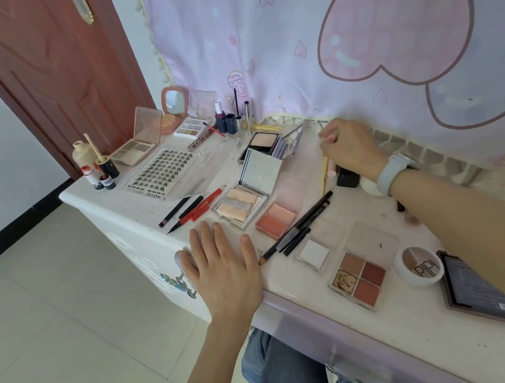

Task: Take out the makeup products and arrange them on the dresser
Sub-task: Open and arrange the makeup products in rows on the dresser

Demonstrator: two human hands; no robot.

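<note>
Makeup stick (325,169) in curled right hand (350,148)

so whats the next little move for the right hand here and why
Probably set the slim pinkish stick down flat beside the yellow pencil. The right hand pinches it over the back of the dresser, where loose pens already lie, while the left hand rests flat on the front edge. What the stick is, I cannot tell.

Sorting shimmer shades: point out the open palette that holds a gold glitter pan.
The four-pan palette by the front edge, beside the round white pot; the others show only matte pans.
</note>
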